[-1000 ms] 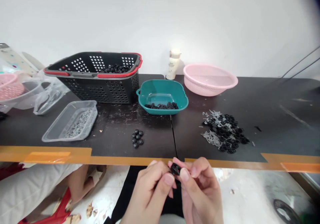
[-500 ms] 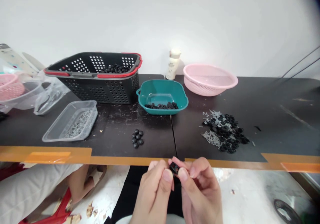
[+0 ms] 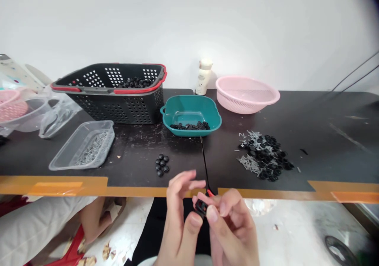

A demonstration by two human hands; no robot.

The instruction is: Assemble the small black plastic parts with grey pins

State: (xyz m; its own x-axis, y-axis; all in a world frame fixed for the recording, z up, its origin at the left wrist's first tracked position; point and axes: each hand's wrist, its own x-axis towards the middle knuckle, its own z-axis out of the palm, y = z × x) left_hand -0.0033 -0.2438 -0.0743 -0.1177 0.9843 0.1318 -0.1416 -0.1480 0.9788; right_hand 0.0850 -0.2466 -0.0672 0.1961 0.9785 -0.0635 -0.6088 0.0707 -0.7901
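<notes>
A small black part [image 3: 201, 207] is pinched between the thumb and fingers of my right hand [image 3: 229, 222], just below the table's front edge. My left hand [image 3: 180, 214] is beside it, its thumb against the part's left side and its index and middle fingers lifted away. Something red shows by my right fingertips, too small to make out. On the table, several round black caps [image 3: 161, 165] lie in a small group. A pile of black rings [image 3: 271, 157] mixed with grey pins [image 3: 249, 164] is at the right. The teal basin [image 3: 192, 104] holds small black parts.
A black basket [image 3: 124, 104] with red handles, a clear tray [image 3: 68, 155] of metal pins, a cream bottle [image 3: 203, 78] and a pink basket [image 3: 245, 96] stand on the table. Orange tape runs along its front edge. Another person's arm and leg show at the lower left.
My left index and middle fingers have lifted off and opened upward. The black part has shifted slightly down and left with my right hand.
</notes>
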